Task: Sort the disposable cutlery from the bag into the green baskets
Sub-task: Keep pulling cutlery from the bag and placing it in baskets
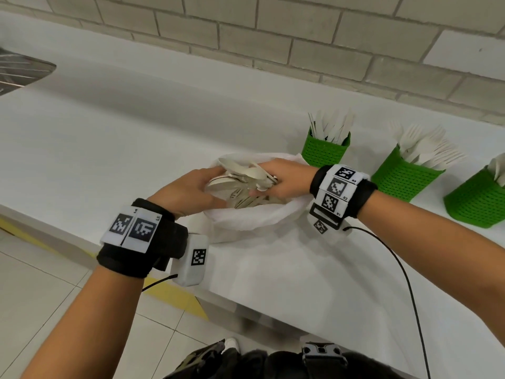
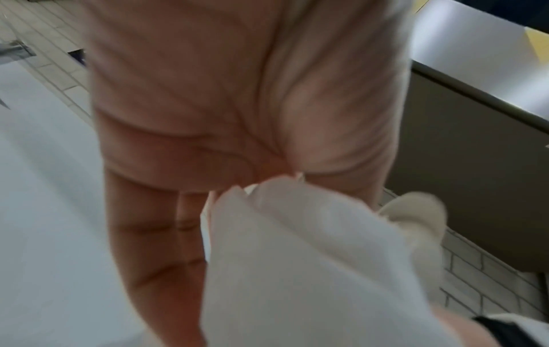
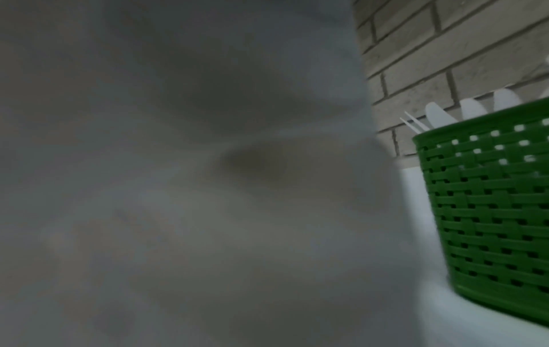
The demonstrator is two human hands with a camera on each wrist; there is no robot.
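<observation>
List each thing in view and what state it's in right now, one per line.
White bag: open, on the counter.
Cutlery in the bag: loose, unsorted heap.
Left hand: holding the bag's edge.
Right hand: in the bag, gripping cutlery.
Left basket: upright, holds knives.
Middle basket: tilted, holds forks.
Right basket: partly cropped, holds cutlery.

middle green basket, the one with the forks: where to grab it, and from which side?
Grip the middle basket round its woven wall, low down, coming from the front or side. The forks stand up out of its open top and fan out to the right, so a grip from above would hit them. Neighbouring baskets stand apart from it, leaving room.
</observation>
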